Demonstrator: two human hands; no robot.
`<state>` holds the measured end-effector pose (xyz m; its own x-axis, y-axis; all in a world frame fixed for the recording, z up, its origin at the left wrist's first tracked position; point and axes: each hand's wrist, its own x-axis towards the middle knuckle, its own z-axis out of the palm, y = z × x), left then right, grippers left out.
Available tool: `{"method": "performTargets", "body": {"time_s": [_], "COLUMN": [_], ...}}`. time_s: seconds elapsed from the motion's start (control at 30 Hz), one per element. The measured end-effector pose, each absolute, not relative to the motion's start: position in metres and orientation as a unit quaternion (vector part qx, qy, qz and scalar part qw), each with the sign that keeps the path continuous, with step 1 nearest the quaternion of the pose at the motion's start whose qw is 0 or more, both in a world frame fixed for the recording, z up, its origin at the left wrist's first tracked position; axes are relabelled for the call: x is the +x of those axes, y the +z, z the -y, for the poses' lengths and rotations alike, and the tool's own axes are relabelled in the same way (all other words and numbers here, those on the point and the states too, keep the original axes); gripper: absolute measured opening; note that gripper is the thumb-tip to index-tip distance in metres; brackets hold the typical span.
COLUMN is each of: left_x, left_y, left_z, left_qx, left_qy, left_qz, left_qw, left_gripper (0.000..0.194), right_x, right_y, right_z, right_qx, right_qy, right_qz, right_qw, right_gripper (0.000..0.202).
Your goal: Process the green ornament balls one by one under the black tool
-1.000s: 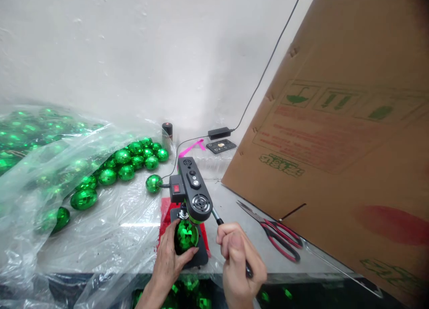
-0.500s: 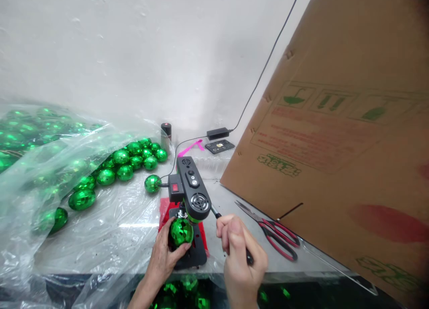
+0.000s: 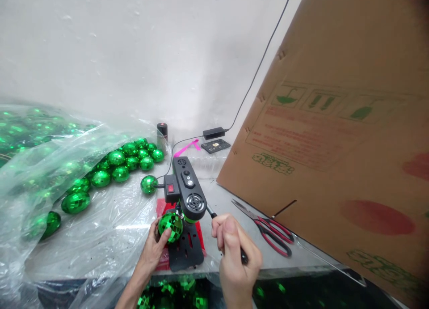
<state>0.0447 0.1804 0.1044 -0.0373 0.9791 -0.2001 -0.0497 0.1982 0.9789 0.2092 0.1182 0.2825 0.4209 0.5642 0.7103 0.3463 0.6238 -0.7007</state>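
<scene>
My left hand [image 3: 154,243] is closed around a shiny green mirrored ball ornament [image 3: 171,227], held at the left of a small black drill press [image 3: 188,188]. The ball sits close to the chuck under the machine's head; whether they touch I cannot tell. With my right hand [image 3: 236,251] I grip the press's black lever handle [image 3: 244,256], wrapped in a fist. Below the head, the slotted black base plate [image 3: 187,251] rests on red sheeting [image 3: 163,263]. A red switch box [image 3: 170,188] is fixed to the press's left side.
Several green balls [image 3: 119,174] lie on clear plastic [image 3: 100,228] to the left, more inside a bag. Red-and-black scissors [image 3: 268,228] lie right, beside a large cardboard box [image 3: 318,121]. A power adapter [image 3: 214,133], phone-like black slab [image 3: 215,146] and dark cylinder [image 3: 162,131] stand behind.
My left hand has moved the ball left, from beneath the press head to its side, uncovering more of the base plate. My right hand keeps its grip on the lever.
</scene>
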Motion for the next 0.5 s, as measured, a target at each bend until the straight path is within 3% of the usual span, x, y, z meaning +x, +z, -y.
{"method": "performTargets", "body": {"time_s": [0.33,0.5], "left_x": [0.050,0.072], "left_y": [0.091,0.081], "left_z": [-0.159,-0.160], "left_qx": [0.644,0.665], "left_qy": [0.391,0.437], "left_qz": [-0.525,-0.522], "left_qw": [0.397,0.308], "left_gripper": [0.078,0.071], "right_x": [0.210,0.211], "right_y": [0.278,0.280], "right_z": [-0.118,-0.117], "right_qx": [-0.424,-0.423], "right_qy": [0.081,0.080], "right_qz": [0.543,0.549], "right_qw": [0.720,0.717], "right_gripper": [0.049,0.048]}}
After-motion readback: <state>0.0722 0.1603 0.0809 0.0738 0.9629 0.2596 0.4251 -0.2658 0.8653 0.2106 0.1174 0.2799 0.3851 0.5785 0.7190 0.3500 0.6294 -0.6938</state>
